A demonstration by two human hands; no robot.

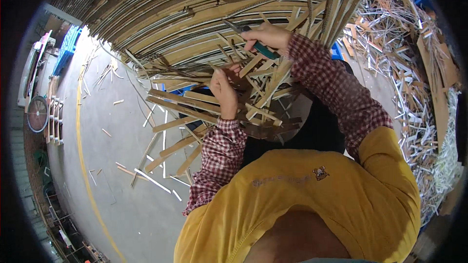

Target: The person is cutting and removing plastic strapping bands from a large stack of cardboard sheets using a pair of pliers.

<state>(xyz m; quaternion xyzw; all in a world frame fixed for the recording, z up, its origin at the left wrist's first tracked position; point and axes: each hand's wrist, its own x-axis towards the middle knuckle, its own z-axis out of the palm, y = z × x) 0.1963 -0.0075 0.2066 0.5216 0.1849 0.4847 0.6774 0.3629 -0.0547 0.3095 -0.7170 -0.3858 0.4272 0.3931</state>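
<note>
My right hand (268, 37) is closed round a green-handled cutting tool (265, 50), pliers or snips by the look of it. Its dark pointed jaws reach left over the edge of a big stack of cardboard sheets (185, 24). My left hand (224, 92) is just below and to the left, thumb raised and fingers curled in among the scraps. Whatever it grips there is hidden. Loose cardboard strips (263, 92) lie criss-cross under and between both hands, and several stick out leftward past my left wrist.
Long cardboard strips (341, 7) lean at the stack's right end. A large heap of shredded offcuts (390, 44) fills the right side. Scattered white and brown strips (151, 181) lie on the grey floor (122, 136), which has a yellow line (83, 165). A blue crate (67, 51) stands far left.
</note>
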